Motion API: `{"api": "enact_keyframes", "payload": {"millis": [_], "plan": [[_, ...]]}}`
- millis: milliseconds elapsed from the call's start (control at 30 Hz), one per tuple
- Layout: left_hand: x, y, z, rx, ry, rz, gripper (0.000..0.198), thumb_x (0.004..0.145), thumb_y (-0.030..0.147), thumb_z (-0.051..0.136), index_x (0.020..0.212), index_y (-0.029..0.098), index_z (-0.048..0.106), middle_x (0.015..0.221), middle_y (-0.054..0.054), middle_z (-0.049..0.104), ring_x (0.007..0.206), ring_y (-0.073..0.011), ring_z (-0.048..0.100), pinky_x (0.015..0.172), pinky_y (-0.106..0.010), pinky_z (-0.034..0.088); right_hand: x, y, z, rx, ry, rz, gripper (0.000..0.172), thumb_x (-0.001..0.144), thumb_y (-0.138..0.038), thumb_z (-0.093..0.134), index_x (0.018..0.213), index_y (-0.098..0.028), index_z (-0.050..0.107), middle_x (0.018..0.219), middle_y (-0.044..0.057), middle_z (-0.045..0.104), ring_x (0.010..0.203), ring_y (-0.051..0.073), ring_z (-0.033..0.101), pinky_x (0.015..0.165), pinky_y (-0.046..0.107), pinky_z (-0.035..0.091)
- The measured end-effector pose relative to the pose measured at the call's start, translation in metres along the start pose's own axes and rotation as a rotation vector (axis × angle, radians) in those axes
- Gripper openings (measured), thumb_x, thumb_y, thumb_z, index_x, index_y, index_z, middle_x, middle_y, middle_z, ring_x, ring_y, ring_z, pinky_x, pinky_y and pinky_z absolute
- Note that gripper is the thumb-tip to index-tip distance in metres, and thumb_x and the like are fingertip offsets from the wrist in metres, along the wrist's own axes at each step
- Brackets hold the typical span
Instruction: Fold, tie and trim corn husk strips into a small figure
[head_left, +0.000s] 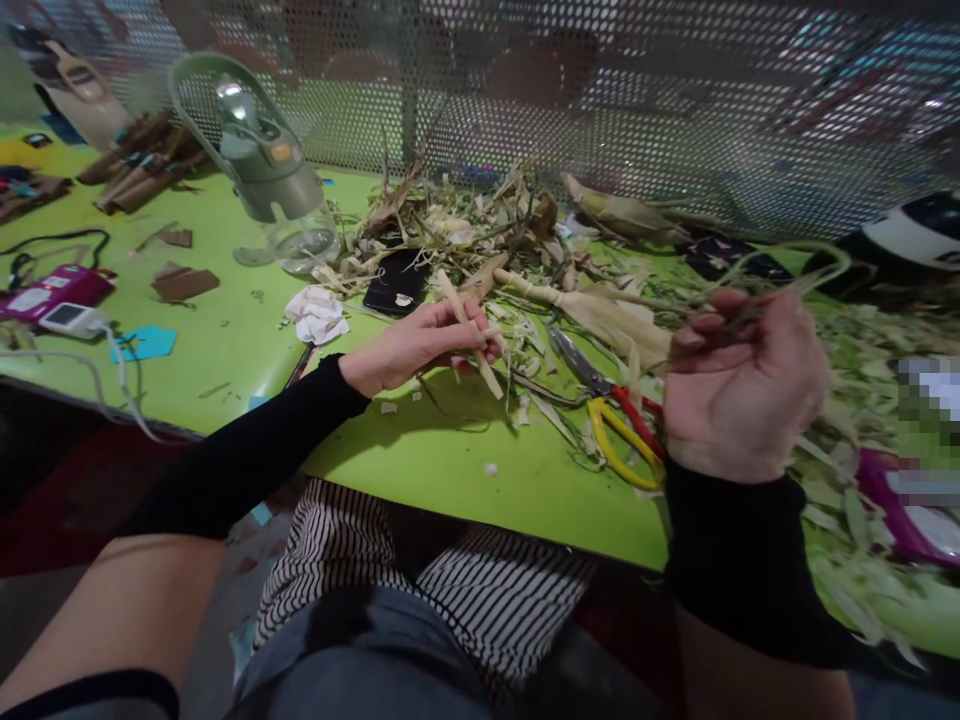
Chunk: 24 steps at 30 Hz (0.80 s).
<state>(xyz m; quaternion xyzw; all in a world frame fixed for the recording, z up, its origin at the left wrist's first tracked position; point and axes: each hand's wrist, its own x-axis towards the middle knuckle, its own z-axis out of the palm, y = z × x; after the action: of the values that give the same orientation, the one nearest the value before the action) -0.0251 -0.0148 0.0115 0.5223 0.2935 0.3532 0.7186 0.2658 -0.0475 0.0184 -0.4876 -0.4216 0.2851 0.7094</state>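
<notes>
My left hand (409,350) is closed around a pale, slim stick (489,376) that looks like stripped plant stalk or rolled husk. It hovers just over the front part of the green table. Off to the right, my right hand (731,400) is raised with the palm toward me and its fingers curled together. A thin greenish plant strip (821,265) loops up from those fingers. Between the hands lie scissors (596,382) with one red and one yellow handle, blades pointing away. Dry corn husk (600,318) lies behind them.
A heap of husk scraps (465,220) lines the mesh partition (360,110). A clear bottle (270,190) with a green lid, a black phone-like object (395,283) and crumpled tissue (316,315) stand or lie leftward. A purple power strip (64,290) with cables is far left.
</notes>
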Motion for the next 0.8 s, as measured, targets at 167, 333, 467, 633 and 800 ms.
{"api": "enact_keyframes", "payload": {"millis": [167,333,467,633,800], "plan": [[0.0,-0.001,0.008,-0.039,0.103,-0.028,0.024,0.087,0.025,0.077,0.088,0.018,0.054,0.11,-0.008,0.078,0.084,-0.0104,0.074,0.06,-0.018,0.049,-0.021,-0.003,0.027,0.05,-0.027,0.068,0.018,0.096,-0.039,0.062,0.085,-0.029,0.051,0.109,0.008,0.076,0.104,0.024,0.072,0.084,0.039,0.061],[0.002,-0.019,0.03,-0.074,-0.115,-0.129,0.023,0.09,0.03,0.077,0.091,0.018,0.057,0.116,-0.011,0.076,0.094,-0.0142,0.077,0.058,-0.018,0.048,-0.056,-0.002,0.055,0.038,-0.385,0.075,0.022,0.102,-0.048,0.058,0.095,-0.029,0.049,0.118,0.003,0.077,0.107,0.018,0.075,0.094,0.037,0.062],[0.0,-0.029,0.039,-0.182,-0.204,-0.212,0.017,0.092,0.019,0.073,0.089,0.017,0.055,0.095,-0.006,0.075,0.094,-0.0135,0.076,0.08,-0.026,0.057,-0.054,0.008,0.05,-0.137,-0.45,-0.044,0.024,0.103,-0.052,0.059,0.097,-0.029,0.054,0.116,0.005,0.076,0.105,0.021,0.075,0.087,0.039,0.064],[-0.005,-0.024,0.034,-0.128,-0.142,-0.11,0.023,0.094,0.029,0.073,0.095,0.017,0.054,0.094,-0.004,0.075,0.09,-0.0127,0.072,0.089,-0.033,0.057,-0.033,0.013,0.03,-0.612,-0.325,-0.35,0.031,0.094,-0.055,0.073,0.097,-0.025,0.068,0.089,0.004,0.068,0.07,0.017,0.059,0.063,0.035,0.054],[-0.003,-0.023,0.03,-0.009,-0.088,-0.049,0.017,0.096,0.026,0.066,0.094,0.018,0.052,0.091,-0.001,0.071,0.087,-0.0108,0.069,0.09,-0.032,0.055,-0.039,-0.002,0.032,-0.74,-0.582,-0.643,0.026,0.101,-0.043,0.066,0.118,-0.025,0.074,0.108,0.009,0.076,0.093,0.024,0.071,0.081,0.042,0.058]]}}
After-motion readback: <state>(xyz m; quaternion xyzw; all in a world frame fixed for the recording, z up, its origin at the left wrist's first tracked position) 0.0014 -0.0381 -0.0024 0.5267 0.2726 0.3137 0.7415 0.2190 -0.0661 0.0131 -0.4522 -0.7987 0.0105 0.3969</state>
